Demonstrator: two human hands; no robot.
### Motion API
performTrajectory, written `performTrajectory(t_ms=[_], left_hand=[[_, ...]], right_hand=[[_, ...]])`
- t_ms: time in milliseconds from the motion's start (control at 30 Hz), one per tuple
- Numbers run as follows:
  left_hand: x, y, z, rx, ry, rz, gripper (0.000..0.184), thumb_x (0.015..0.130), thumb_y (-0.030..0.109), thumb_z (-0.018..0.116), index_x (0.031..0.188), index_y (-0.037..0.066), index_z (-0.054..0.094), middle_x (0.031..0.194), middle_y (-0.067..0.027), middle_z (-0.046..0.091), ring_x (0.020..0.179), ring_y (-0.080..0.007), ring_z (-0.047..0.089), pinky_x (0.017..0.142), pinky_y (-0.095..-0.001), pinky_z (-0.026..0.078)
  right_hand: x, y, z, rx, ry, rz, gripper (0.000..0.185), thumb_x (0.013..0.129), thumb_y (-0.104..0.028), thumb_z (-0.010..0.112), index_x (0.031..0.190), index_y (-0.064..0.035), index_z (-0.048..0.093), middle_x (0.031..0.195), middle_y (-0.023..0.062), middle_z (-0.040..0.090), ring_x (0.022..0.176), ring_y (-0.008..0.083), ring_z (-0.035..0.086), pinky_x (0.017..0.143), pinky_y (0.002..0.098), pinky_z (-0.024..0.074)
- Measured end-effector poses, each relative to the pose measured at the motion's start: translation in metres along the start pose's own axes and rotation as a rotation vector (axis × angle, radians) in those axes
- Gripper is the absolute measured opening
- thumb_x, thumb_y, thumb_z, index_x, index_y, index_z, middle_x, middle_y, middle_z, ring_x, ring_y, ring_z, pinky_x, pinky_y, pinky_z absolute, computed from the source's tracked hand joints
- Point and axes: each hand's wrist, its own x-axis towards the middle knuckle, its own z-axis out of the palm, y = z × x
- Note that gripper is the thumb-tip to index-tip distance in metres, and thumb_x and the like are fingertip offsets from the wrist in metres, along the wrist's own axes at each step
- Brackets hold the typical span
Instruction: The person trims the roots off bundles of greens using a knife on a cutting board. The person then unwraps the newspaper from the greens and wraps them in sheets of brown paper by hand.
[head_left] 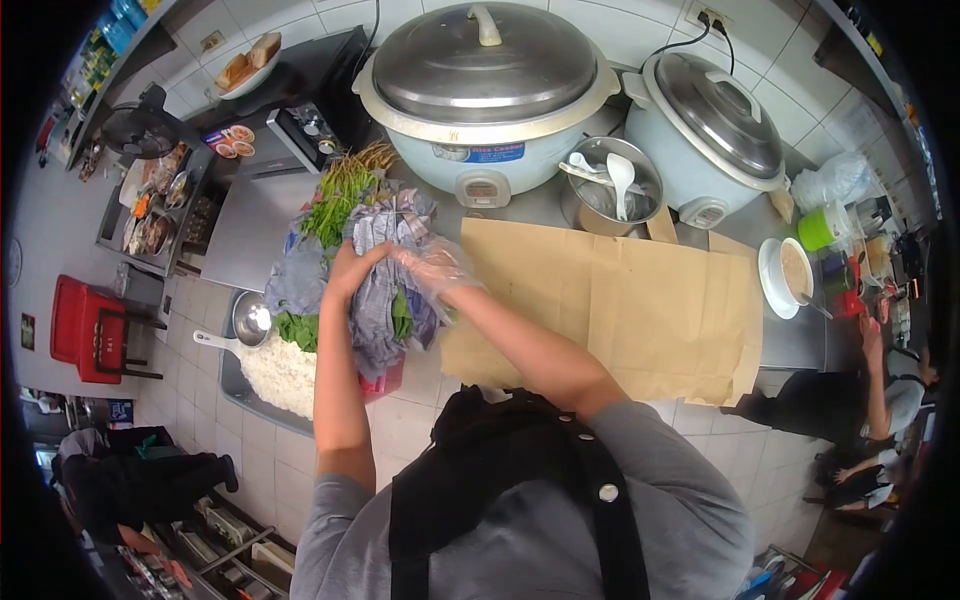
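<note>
The paper-wrapped bundle (373, 322) lies directly beneath both hands, to the left of the cardboard sheet (620, 310); its long axis runs roughly away from the body, leafy greens (335, 213) projecting at the far end; the left hand (360, 268) contacts the paper with its fingers angled inward; the right hand (437, 272), inside a clear plastic glove (452, 257), contacts it from the cardboard side; neither hand is nearer; whether either one grips cannot be determined.
</note>
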Motion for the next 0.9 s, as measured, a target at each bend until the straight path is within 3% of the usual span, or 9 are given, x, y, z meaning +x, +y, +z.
performTrajectory(t_ms=[133, 267, 467, 533, 567, 633, 767, 833, 900], left_hand=[[-0.058, 0.087, 0.001, 0.233, 0.179, 0.124, 0.093, 0.070, 0.057, 0.079, 0.120, -0.017, 0.053, 0.115, -0.0335, 0.064, 0.110, -0.0389, 0.064, 0.096, -0.0409, 0.048], [-0.096, 0.133, 0.049, 0.383, 0.036, 0.196, 0.090, 0.074, 0.066, 0.071, 0.108, -0.016, 0.059, 0.100, -0.0351, 0.066, 0.100, -0.0463, 0.065, 0.090, -0.0470, 0.050], [-0.087, 0.102, 0.198, 0.341, -0.104, 0.179, 0.092, 0.079, 0.065, 0.066, 0.121, -0.016, 0.053, 0.121, -0.0347, 0.058, 0.110, -0.0464, 0.061, 0.094, -0.0474, 0.050], [-0.085, 0.083, 0.231, 0.349, -0.113, 0.170, 0.094, 0.079, 0.065, 0.065, 0.125, -0.015, 0.049, 0.127, -0.0335, 0.054, 0.113, -0.0460, 0.059, 0.093, -0.0476, 0.050], [-0.087, 0.074, 0.240, 0.405, -0.043, 0.194, 0.095, 0.079, 0.064, 0.067, 0.129, -0.014, 0.046, 0.132, -0.0321, 0.051, 0.118, -0.0458, 0.055, 0.096, -0.0479, 0.048], [-0.091, 0.080, 0.237, 0.464, 0.026, 0.211, 0.097, 0.078, 0.063, 0.068, 0.133, -0.013, 0.043, 0.137, -0.0308, 0.047, 0.123, -0.0456, 0.052, 0.100, -0.0481, 0.046], [-0.099, 0.086, 0.237, 0.519, 0.141, 0.322, 0.105, 0.079, 0.058, 0.070, 0.145, -0.012, 0.028, 0.147, -0.0287, 0.037, 0.134, -0.0449, 0.039, 0.108, -0.0531, 0.035], [-0.101, 0.086, 0.248, 0.577, 0.236, 0.425, 0.108, 0.079, 0.057, 0.071, 0.148, -0.011, 0.023, 0.149, -0.0286, 0.034, 0.136, -0.0445, 0.037, 0.110, -0.0546, 0.032], [-0.096, 0.084, 0.258, 0.508, 0.176, 0.374, 0.106, 0.083, 0.054, 0.069, 0.150, -0.011, 0.018, 0.152, -0.0290, 0.031, 0.138, -0.0439, 0.034, 0.111, -0.0561, 0.029]], right_hand=[[-0.046, -0.003, -0.033, 0.159, 0.097, -0.172, 0.086, 0.082, -0.069, 0.058, 0.125, 0.0043, 0.062, 0.119, 0.0325, 0.062, 0.113, 0.0428, 0.062, 0.095, 0.0459, 0.0483], [-0.105, 0.035, -0.092, 0.205, 0.086, 0.052, 0.078, 0.085, -0.059, 0.061, 0.139, -0.0025, 0.053, 0.129, 0.0278, 0.060, 0.121, 0.0425, 0.058, 0.100, 0.0465, 0.0455], [-0.124, 0.133, -0.133, 0.298, 0.199, 0.071, 0.082, 0.083, -0.057, 0.066, 0.143, -0.0036, 0.048, 0.140, 0.0259, 0.053, 0.131, 0.0395, 0.050, 0.106, 0.0451, 0.0402], [-0.116, 0.159, -0.137, -0.204, 0.236, 0.160, 0.084, 0.081, -0.053, 0.071, 0.143, -0.0019, 0.048, 0.135, 0.0269, 0.057, 0.124, 0.0384, 0.057, 0.101, 0.0432, 0.0455], [-0.117, 0.164, -0.141, -0.205, 0.249, 0.157, 0.084, 0.081, -0.053, 0.071, 0.143, -0.0019, 0.048, 0.135, 0.0269, 0.057, 0.124, 0.0384, 0.057, 0.101, 0.0432, 0.0455], [-0.127, 0.159, -0.139, -0.312, 0.484, -0.020, 0.066, 0.085, -0.049, 0.069, 0.132, -0.0042, 0.057, 0.124, 0.0252, 0.062, 0.113, 0.0412, 0.061, 0.091, 0.0467, 0.0497], [-0.119, 0.135, -0.144, -0.301, 0.655, 0.006, 0.050, 0.084, -0.040, 0.070, 0.124, -0.0116, 0.062, 0.115, 0.0162, 0.064, 0.108, 0.0369, 0.061, 0.090, 0.0461, 0.0482], [-0.091, 0.153, -0.141, -0.412, 0.774, -0.452, 0.030, 0.086, -0.039, 0.067, 0.101, -0.0125, 0.068, 0.098, 0.0133, 0.066, 0.091, 0.0345, 0.065, 0.078, 0.0449, 0.0512], [-0.075, 0.162, -0.146, -0.503, 0.714, -0.488, 0.030, 0.085, -0.038, 0.068, 0.100, -0.0128, 0.067, 0.098, 0.0128, 0.066, 0.090, 0.0341, 0.064, 0.078, 0.0443, 0.0511]])
